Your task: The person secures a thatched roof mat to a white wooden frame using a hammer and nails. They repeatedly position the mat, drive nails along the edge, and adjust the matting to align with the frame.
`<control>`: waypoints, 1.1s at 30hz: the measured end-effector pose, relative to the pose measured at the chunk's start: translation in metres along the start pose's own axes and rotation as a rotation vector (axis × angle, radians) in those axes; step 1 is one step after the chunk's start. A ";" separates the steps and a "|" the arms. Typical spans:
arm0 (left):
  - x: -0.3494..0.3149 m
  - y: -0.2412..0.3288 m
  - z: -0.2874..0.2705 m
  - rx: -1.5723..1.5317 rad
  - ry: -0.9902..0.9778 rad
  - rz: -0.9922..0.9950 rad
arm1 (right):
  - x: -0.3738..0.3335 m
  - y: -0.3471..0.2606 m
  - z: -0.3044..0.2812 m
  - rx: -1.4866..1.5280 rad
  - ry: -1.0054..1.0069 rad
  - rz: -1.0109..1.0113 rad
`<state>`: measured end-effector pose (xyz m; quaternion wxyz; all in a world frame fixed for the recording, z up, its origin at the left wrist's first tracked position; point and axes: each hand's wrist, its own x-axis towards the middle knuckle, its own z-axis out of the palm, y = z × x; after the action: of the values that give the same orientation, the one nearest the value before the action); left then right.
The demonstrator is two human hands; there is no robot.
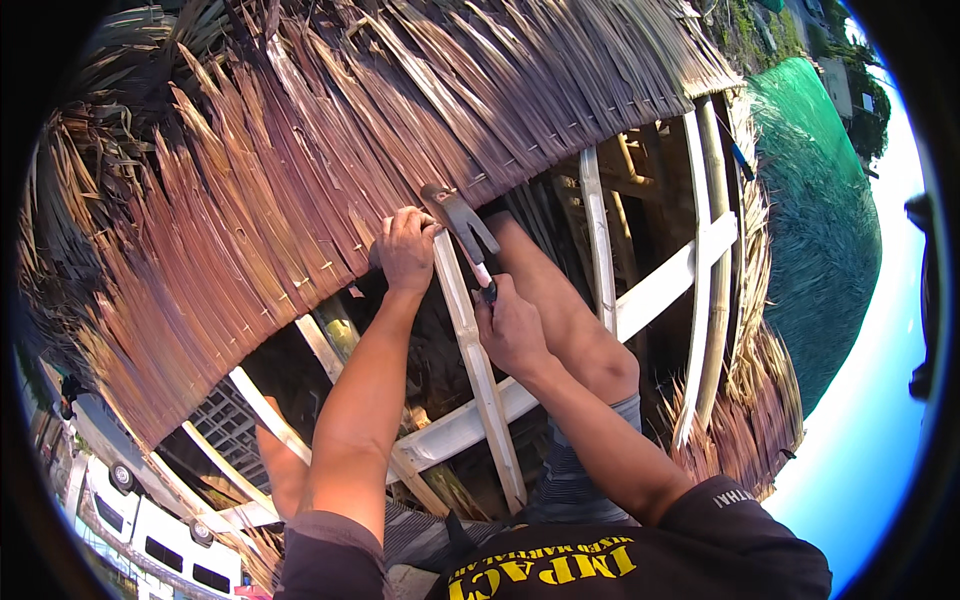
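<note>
My right hand [515, 325] is wrapped round the handle of a claw hammer [462, 222]. The hammer's dark head is raised by the lower edge of a brown thatch panel [330, 210], its claw toward me. Close to the head, my left hand [405, 250] has its fingers curled and pressed together at that thatch edge, beside the upper end of a pale wooden rafter [472, 360]. Whatever lies between the left fingertips is hidden. Light stitches run across the thatch leaves near the edge.
A white crosswise board [655, 285] passes behind the rafters, with dark gaps between. My bare legs reach into the frame. A bamboo pole [716, 300] stands at the right. Beyond are a green-netted thatch roof [815, 220] and, far below left, a white van [160, 540].
</note>
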<state>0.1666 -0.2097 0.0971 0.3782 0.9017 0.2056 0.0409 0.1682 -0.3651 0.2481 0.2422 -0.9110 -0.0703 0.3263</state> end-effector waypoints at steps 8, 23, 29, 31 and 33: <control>-0.035 0.027 0.003 -0.386 0.129 -0.680 | 0.007 0.002 -0.006 -0.077 0.052 0.028; -0.032 -0.023 0.033 -1.748 0.574 -1.308 | 0.025 -0.036 -0.003 -0.070 0.019 0.176; -0.033 -0.037 0.041 -1.847 0.469 -1.241 | -0.017 -0.024 -0.012 0.126 0.430 -0.477; -0.032 -0.038 0.038 -1.863 0.482 -1.285 | -0.018 -0.014 0.007 0.110 0.174 -0.046; -0.033 -0.031 0.027 -1.658 0.366 -1.378 | 0.007 0.000 0.024 -0.177 -0.076 0.291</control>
<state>0.1321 -0.2214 0.0588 0.7733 0.0384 0.6278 0.0796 0.1586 -0.3535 0.2282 0.1084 -0.9163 0.0246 0.3848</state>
